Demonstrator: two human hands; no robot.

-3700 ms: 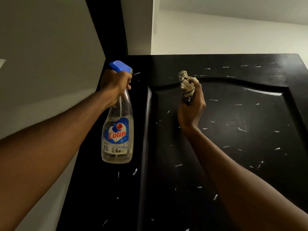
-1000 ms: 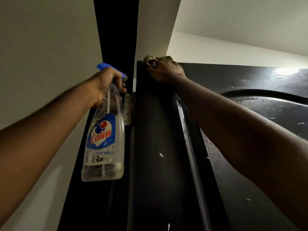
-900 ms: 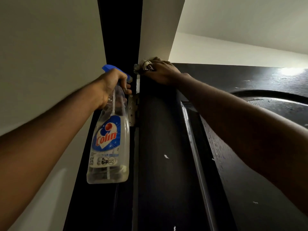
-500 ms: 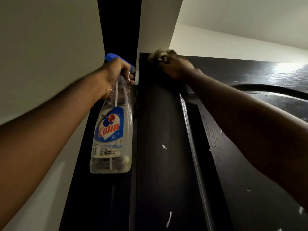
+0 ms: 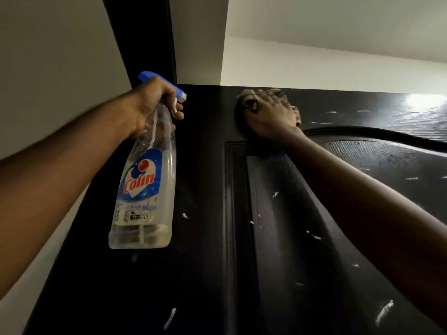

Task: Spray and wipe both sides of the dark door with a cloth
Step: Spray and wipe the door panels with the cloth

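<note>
Closest in, two bare forearms come up from the bottom corners, the left forearm [image 5: 60, 180] and the right forearm [image 5: 367, 204], well apart. Between them rises the dark door [image 5: 205, 274], seen steeply from below, its face dotted with white flecks [image 5: 170, 317] of spray. A raised panel [image 5: 268, 250] runs up beneath the right forearm.

Up on the left, the spray bottle [image 5: 142, 189] hangs in front of the door's left side. It's clear plastic with a blue and red label, and a little liquid sits at the bottom. The left hand [image 5: 150, 105] is wrapped round the bottle's neck, fingers curled at the trigger under the blue spray head [image 5: 154, 77], and the nozzle points right, across the door.

Higher still, the right hand [image 5: 271, 114] presses the cloth [image 5: 246, 99] against the door just under its top edge, above the panel's curved moulding [image 5: 362, 132]. Pale cloth pokes out on both sides of the hand. Motion blur smears the fingers here, so whether they curl round the cloth or lie flat on it cannot be told. A patch of glare [image 5: 423, 102] shines on the door's top right corner.

Beyond that, the dark door frame [image 5: 142, 37] climbs beside a pale wall [image 5: 48, 68] on the left, and the white ceiling [image 5: 338, 20] spreads above the door
</note>
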